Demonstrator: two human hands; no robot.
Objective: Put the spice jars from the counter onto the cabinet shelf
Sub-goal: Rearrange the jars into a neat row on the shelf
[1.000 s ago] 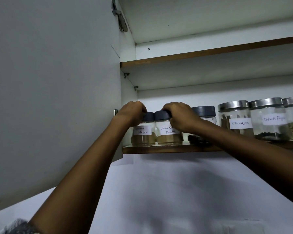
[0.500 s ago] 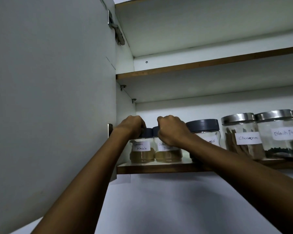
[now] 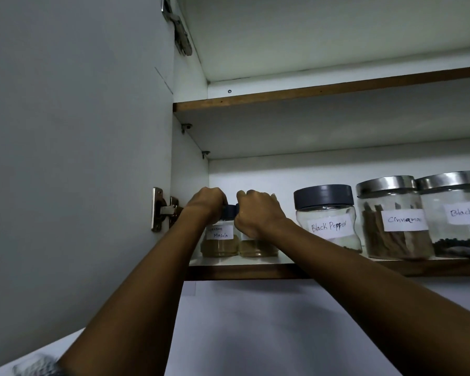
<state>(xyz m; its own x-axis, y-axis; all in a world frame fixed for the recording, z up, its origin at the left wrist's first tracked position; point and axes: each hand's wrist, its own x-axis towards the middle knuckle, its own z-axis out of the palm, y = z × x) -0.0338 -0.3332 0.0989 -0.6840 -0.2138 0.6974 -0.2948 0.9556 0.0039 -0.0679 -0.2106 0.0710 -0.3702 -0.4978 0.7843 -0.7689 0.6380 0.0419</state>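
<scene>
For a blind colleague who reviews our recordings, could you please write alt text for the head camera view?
Two hands each grip the dark lid of a small jar on the lower cabinet shelf: the left hand holds the Masala jar, the right hand the jar beside it. To their right stand a Black Pepper jar and a Cinnamon jar; the cabinet door is open.

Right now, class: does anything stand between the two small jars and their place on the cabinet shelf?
Nothing visible does. The Masala jar and its neighbour jar already stand on the shelf, the left hand and right hand gripping their lids.
</scene>
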